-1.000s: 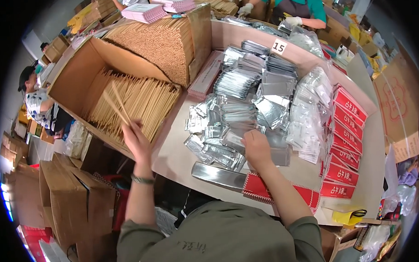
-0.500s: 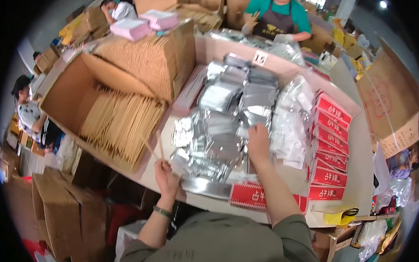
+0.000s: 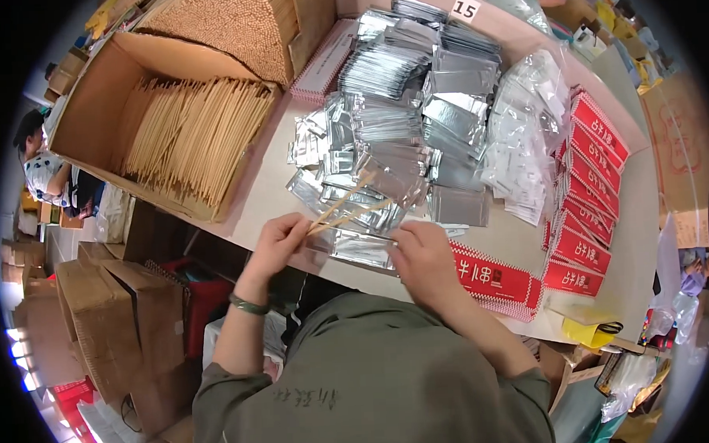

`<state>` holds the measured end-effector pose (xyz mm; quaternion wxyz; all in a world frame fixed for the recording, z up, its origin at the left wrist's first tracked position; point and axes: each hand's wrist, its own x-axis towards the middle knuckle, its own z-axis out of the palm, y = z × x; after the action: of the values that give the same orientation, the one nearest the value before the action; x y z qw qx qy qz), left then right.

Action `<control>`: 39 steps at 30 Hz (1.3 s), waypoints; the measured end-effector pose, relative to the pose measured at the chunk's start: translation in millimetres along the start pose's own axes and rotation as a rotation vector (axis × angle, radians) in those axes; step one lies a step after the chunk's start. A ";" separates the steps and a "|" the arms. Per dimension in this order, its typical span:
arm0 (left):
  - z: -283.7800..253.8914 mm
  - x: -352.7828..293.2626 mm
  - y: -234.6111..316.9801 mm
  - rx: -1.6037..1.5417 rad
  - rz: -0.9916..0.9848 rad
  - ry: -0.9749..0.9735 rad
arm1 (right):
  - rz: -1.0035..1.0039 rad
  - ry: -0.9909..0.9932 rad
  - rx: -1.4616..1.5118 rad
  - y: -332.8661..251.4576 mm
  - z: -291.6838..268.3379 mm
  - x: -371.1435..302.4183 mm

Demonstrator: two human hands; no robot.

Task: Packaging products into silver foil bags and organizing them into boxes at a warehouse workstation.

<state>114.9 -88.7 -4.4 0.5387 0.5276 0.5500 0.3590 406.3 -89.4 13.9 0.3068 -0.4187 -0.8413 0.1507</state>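
Observation:
My left hand point(image 3: 279, 241) is closed in a pinch round a pair of thin wooden sticks point(image 3: 343, 216), which fan out to the right over the silver packets. Its fingers are also close to the left end of a flat silver packet point(image 3: 362, 249) at the table's near edge. My right hand point(image 3: 426, 256) is closed on that packet's right end, though its fingertips are partly hidden. Beyond both hands spreads a heap of flat silver packets point(image 3: 384, 73). Just right of my right hand lies a red printed sleeve point(image 3: 493, 275) with a checked border.
An open cardboard box point(image 3: 85, 121) of wooden sticks stands at the left, with a bigger bundle of sticks point(image 3: 215, 19) behind it. Clear plastic bags point(image 3: 523, 137) lie right of the packets, beside overlapping red sleeves point(image 3: 591, 174). A raised board point(image 3: 559, 54) edges the table's far side.
My right hand has come back from the heap toward me, now with a silver packet. My left hand has moved up and right, swinging the sticks over the packets. The view has tilted down.

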 end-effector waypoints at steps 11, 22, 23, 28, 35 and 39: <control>-2.1 10.0 -4.0 0.432 -0.040 -0.163 | -0.020 -0.162 -0.017 15.9 -14.1 -44.2; 87.8 14.4 1.9 0.536 0.156 0.292 | 0.001 -0.121 -0.191 18.6 -13.8 -29.1; 97.3 20.0 1.9 0.493 0.130 0.237 | 0.021 -0.107 -0.220 20.2 -10.6 -31.2; 128.2 -11.0 36.7 0.329 0.293 -0.241 | -0.066 0.083 0.151 36.5 24.6 -37.7; 59.3 12.2 -20.5 1.122 0.578 -0.031 | -0.192 0.075 -0.060 13.1 2.5 -32.3; 59.0 18.2 3.1 0.986 0.270 -0.047 | 0.150 0.120 -0.281 140.1 -60.7 -53.2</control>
<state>175.4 -80.8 -14.9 0.1867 0.7934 0.5685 0.1114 555.6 -47.4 -31.8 0.2829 -0.5275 -0.8006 0.0285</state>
